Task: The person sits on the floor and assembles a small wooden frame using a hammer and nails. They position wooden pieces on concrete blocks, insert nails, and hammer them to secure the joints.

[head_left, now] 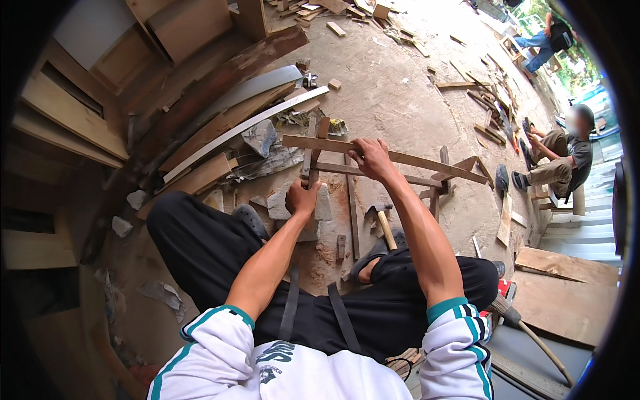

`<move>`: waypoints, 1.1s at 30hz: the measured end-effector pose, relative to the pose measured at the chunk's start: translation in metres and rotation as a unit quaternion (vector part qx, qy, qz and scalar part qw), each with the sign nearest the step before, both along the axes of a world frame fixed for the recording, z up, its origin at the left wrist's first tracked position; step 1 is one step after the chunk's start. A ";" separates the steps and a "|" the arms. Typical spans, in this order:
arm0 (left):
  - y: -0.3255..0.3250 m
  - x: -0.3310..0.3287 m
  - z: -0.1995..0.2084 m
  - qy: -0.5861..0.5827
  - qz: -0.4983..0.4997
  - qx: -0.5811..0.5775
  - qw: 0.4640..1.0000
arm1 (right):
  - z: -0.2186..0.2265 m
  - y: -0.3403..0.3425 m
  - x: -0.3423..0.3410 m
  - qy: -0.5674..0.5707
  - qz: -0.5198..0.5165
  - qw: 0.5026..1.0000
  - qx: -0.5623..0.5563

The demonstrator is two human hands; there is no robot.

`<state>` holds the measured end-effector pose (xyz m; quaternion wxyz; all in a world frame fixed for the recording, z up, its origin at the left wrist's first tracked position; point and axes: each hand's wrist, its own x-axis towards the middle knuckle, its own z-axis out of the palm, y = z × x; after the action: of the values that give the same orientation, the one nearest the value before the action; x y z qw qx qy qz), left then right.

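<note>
A wooden frame of thin strips (343, 169) stands in front of me, with crossed uprights (321, 128) at its left end and more short pieces at its right end. My left hand (303, 199) is closed around the lower part of the left upright, just over a pale stone block (323, 203). Across the top of the frame lies a long wooden slat (427, 162), slanting down to the right. My right hand (371, 159) grips this slat left of its middle, fingers curled over it. A hammer (385, 225) with a wooden handle rests near my right foot.
Planks (220, 130) and crumpled sheeting (267, 163) lie to the left, below wooden cabinets (193, 33). Offcuts (490, 107) litter the ground farther off. At the right sits a person (567, 157), with another person (550, 40) beyond. A broom (510, 313) and boards (560, 300) lie close at right.
</note>
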<state>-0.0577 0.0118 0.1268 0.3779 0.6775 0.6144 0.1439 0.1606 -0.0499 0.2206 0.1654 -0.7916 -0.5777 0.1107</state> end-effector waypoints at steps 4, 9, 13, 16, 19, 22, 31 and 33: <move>0.009 -0.001 0.008 0.015 -0.014 -0.016 1.000 | 0.009 0.009 -0.004 -0.023 -0.038 0.995 -0.090; 0.016 -0.003 0.006 0.008 -0.045 -0.028 0.999 | 0.019 0.017 -0.007 -0.035 -0.060 0.987 -0.142; 0.013 -0.008 0.005 0.003 -0.046 -0.026 0.999 | 0.019 0.015 -0.013 -0.054 -0.067 0.984 -0.155; 0.009 -0.009 0.011 -0.002 -0.051 -0.050 0.997 | 0.018 0.011 -0.015 -0.061 -0.072 0.983 -0.158; 0.009 -0.008 0.010 0.007 -0.045 -0.019 0.999 | 0.017 0.008 -0.017 -0.064 -0.074 0.984 -0.152; 0.009 -0.007 0.010 0.015 -0.045 -0.031 0.998 | 0.018 0.007 -0.020 -0.063 -0.079 0.984 -0.148; 0.011 -0.006 0.009 0.022 -0.052 -0.043 0.997 | 0.014 0.006 -0.022 -0.078 -0.083 0.985 -0.133; 0.010 -0.008 0.007 0.013 -0.056 -0.033 0.998 | 0.011 0.004 -0.022 -0.076 -0.084 0.986 -0.124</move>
<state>-0.0658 0.0221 0.1341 0.3997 0.6996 0.5849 0.0931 0.1390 -0.0456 0.2320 0.0302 -0.8578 -0.5017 0.1070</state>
